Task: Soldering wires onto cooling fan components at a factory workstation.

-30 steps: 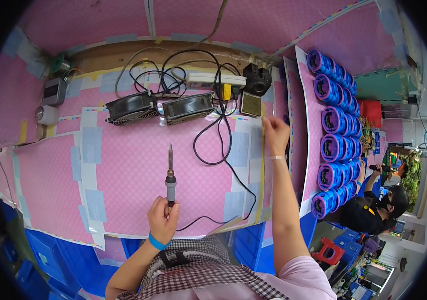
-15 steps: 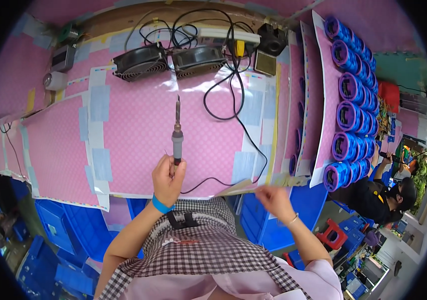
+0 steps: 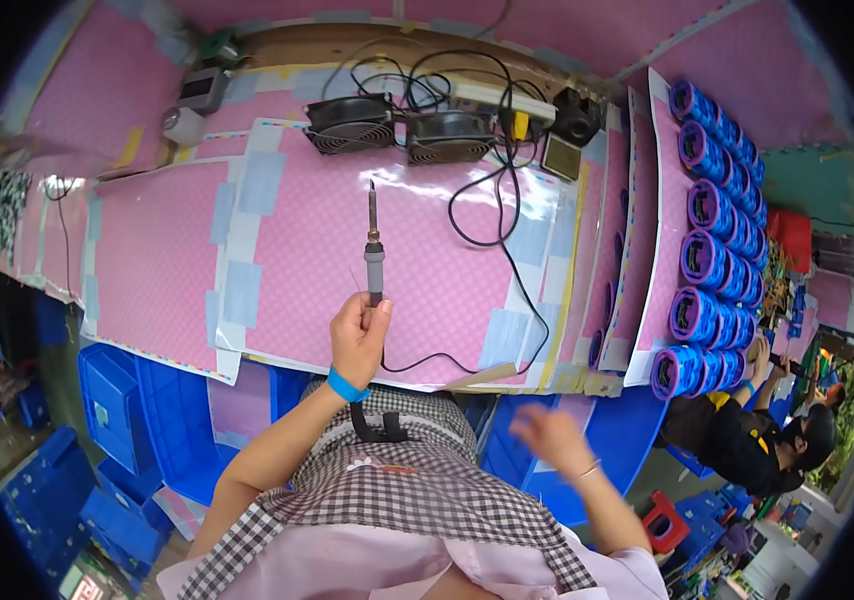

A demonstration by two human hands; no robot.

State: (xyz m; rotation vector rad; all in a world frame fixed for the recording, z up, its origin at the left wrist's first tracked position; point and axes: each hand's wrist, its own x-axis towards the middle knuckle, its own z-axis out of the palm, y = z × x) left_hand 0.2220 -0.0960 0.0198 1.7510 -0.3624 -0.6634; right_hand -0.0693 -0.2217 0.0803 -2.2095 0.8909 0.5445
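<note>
Your left hand [image 3: 359, 340] grips the soldering iron [image 3: 373, 255] by the lower end of its handle, fingers wrapped closed around it. The tip points away from your fingers, over the pink mat [image 3: 287, 250], toward the two fans [image 3: 402, 125] at the far side. Your right hand [image 3: 547, 440] is off the bench, below its near edge and well apart from the iron. It is blurred, so you cannot tell whether its fingers are spread or closed; it appears to hold nothing.

Hazards, as judged from this position:

1. Cord snag. The cord [image 3: 492, 215] leaves the handle just below your fingers, runs right along the near edge, then loops beyond the fingers toward the power strip [image 3: 502, 95]. A hand rising through that run could catch it and jerk the iron.
2. Burn. Only one hand steadies the iron. If it slips, the shaft beyond your fingers could meet the mat or your skin.
3. Mat damage. A lowered tip could scorch the mat or its blue tape patches [image 3: 247, 185].

The rolls [image 3: 712, 260], far right of the fingers, lie clear.
</note>
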